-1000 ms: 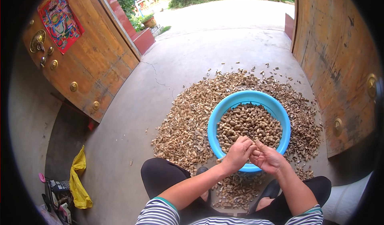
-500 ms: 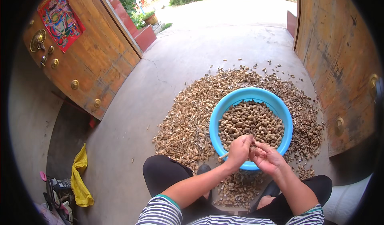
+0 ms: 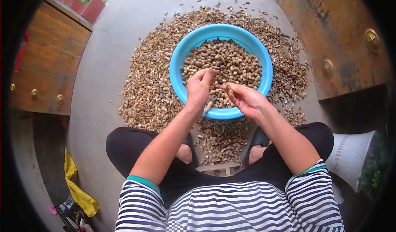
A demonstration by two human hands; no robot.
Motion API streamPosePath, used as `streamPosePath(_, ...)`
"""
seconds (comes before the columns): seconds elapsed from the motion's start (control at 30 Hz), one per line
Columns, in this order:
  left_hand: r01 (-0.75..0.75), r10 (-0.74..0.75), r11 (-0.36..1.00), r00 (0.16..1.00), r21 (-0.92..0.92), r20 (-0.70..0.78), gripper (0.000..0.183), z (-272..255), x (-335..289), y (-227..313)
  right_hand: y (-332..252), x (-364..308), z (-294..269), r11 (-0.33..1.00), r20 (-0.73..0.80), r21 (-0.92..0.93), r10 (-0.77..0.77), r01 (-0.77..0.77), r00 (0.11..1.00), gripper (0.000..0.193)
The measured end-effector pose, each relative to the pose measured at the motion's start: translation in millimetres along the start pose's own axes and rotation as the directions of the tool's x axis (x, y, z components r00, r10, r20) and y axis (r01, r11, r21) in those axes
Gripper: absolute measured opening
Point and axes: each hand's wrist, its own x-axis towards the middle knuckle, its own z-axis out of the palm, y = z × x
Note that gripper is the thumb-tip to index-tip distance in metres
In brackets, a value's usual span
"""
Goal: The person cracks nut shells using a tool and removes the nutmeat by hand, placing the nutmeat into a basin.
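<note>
Over the near part of a blue plastic basin (image 3: 175, 63) full of unshelled peanuts (image 3: 222, 58), both my hands work a short way apart. My left hand (image 3: 199, 87) has its thumb and fingers pinched together; what lies at the tips is hidden. Below its palm juts a short tan stick with a dark end (image 3: 210, 103), which seems gripped by the lower fingers. My right hand (image 3: 247, 101) is closed, thumb against forefinger, on a small brown bit that looks like a peanut.
Broken peanut shells (image 3: 152, 75) heap around the basin and between my feet. Wooden doors with brass studs stand left (image 3: 45, 63) and right (image 3: 330, 34). A yellow bag (image 3: 78, 186) lies at the lower left; a white pot (image 3: 350, 153) stands by my right knee.
My hands, together before, have drawn apart, the left raised farther over the peanuts. The view has tilted downward, showing more of my shirt and less of the doorway.
</note>
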Motion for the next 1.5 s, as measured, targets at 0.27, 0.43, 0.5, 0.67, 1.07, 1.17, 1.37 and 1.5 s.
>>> streamPosePath(0.27, 0.139, -0.139, 0.990, 0.990, 0.018, 0.015, 0.020, -13.7, -7.3, 8.6, -2.5, 1.8, -11.9, 0.940, -0.159, -0.339, -0.091, 0.032, 0.983, 0.021)
streamPosePath(0.43, 0.119, -0.130, 0.964, 0.991, 0.240, 0.029, 0.020, -25.8, -13.4, -0.4, 13.4, 23.1, -44.0, 0.777, -0.294, -0.612, -0.055, -0.144, 0.954, 0.024)
streamPosePath(0.5, 0.126, -0.222, 0.894, 0.958, 0.430, 0.181, 0.022, -31.7, -16.5, -11.1, 25.4, 23.0, -47.0, 0.610, -0.205, -0.772, 0.031, -0.181, 0.978, 0.022)
streamPosePath(0.67, -0.276, -0.276, 0.689, 0.755, 0.670, 0.595, 0.023, -32.2, -45.8, -18.8, 47.6, 39.1, -60.6, -0.081, -0.003, -0.997, 0.042, 0.000, 0.999, 0.026)
streamPosePath(1.07, -0.267, -0.220, 0.489, 0.884, 0.831, 0.413, 0.020, -32.9, -44.9, -43.2, 35.8, 106.3, -95.7, -0.114, 0.049, -0.993, -0.531, -0.014, 0.846, 0.021)
streamPosePath(1.17, -0.355, -0.105, 0.395, 0.899, 0.847, 0.425, 0.025, -31.4, -39.4, -58.8, 38.5, 118.4, -100.2, -0.420, 0.296, -0.904, -0.473, 0.083, 0.830, 0.032)
streamPosePath(1.37, -0.319, -0.125, 0.073, 0.937, 0.945, 0.326, 0.040, -28.8, -26.7, -90.4, 43.0, 121.8, -94.1, -0.506, 0.153, -0.857, -0.439, -0.102, 0.885, 0.025)
streamPosePath(1.5, -0.289, -0.170, 0.148, 0.935, 0.946, 0.312, 0.018, -30.2, -17.4, -101.8, 36.4, 120.4, -106.7, -0.427, 0.045, -0.891, -0.427, -0.157, 0.903, 0.022)
